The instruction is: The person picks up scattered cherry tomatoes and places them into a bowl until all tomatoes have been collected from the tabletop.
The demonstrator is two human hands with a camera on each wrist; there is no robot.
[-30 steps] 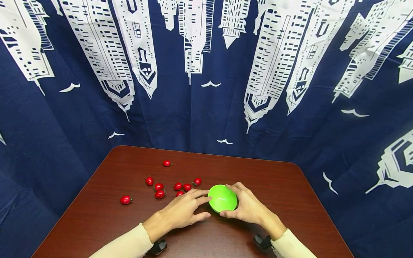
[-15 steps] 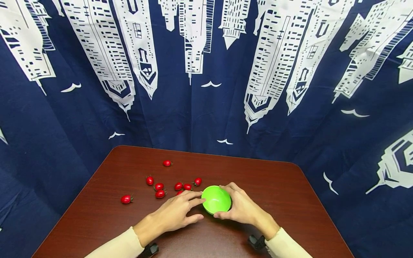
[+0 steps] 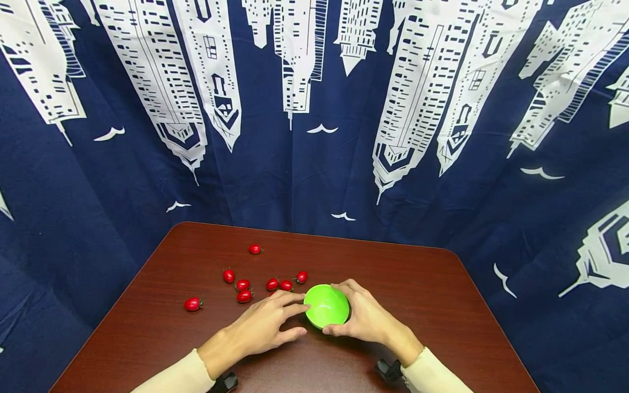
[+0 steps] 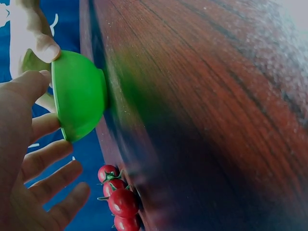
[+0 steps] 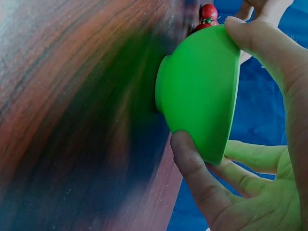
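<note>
A small green bowl [image 3: 326, 307] stands upright near the middle of the table, with nothing seen inside it. My right hand [image 3: 371, 319] grips it from the right side, thumb on the near rim and fingers curled about the far side. On the bowl's left side, my left hand [image 3: 262, 326] is extended with its fingers spread and fairly straight, some fingertips at the rim. In the left wrist view, fingers of the left hand [image 4: 45, 161] reach the edge of the bowl [image 4: 82, 94]. The right wrist view has the right hand [image 5: 260, 202] around the bowl [image 5: 204, 91].
Several red cherry tomatoes lie loose on the brown table [image 3: 393, 273], among them one tomato [image 3: 194, 304] at the left and one tomato [image 3: 255, 249] at the back. A cluster with a tomato [image 3: 286, 285] sits just beyond my left hand. Behind hangs a blue curtain [image 3: 265, 174].
The bowl has slid a little to the left, with both hands moving along with it. The visible tomatoes stay where they were.
</note>
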